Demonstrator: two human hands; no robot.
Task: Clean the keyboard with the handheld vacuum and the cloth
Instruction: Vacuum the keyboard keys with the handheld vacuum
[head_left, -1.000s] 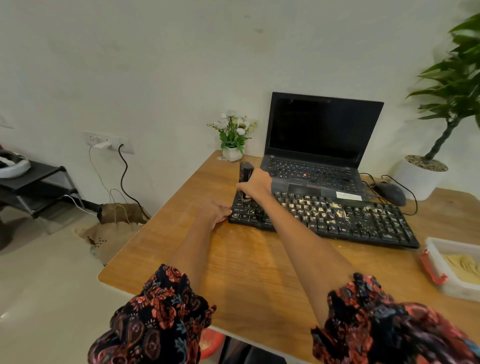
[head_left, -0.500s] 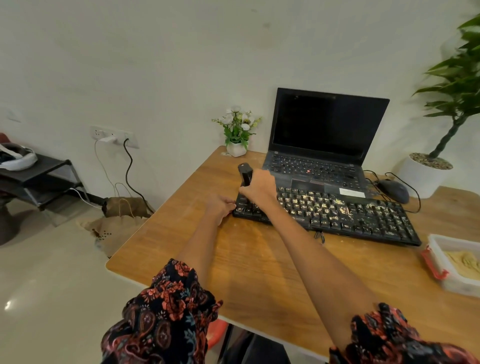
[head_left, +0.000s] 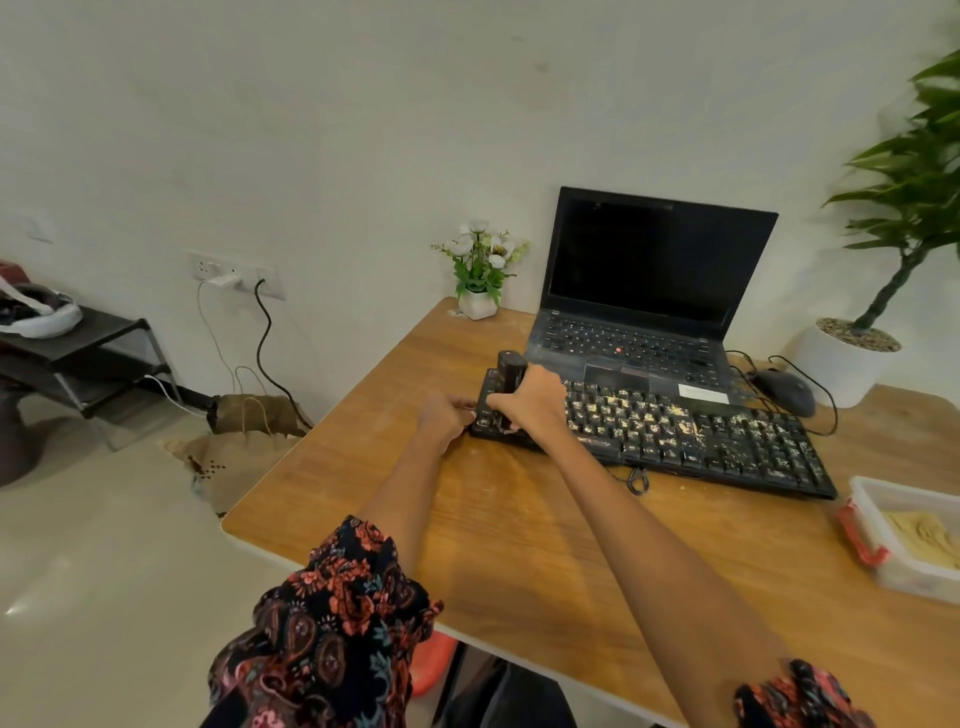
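Both forearms were bare from the elbow down. The left sleeve (head_left: 332, 623) was a loose dark fabric printed with red-orange flowers and paisley shapes, gathered into a ruffled edge. The right sleeve (head_left: 800, 696) carried the same print and showed only at the frame's lower edge.

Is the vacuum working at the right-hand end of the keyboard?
No: the right hand holds the handheld vacuum upright over the left end of the keyboard.
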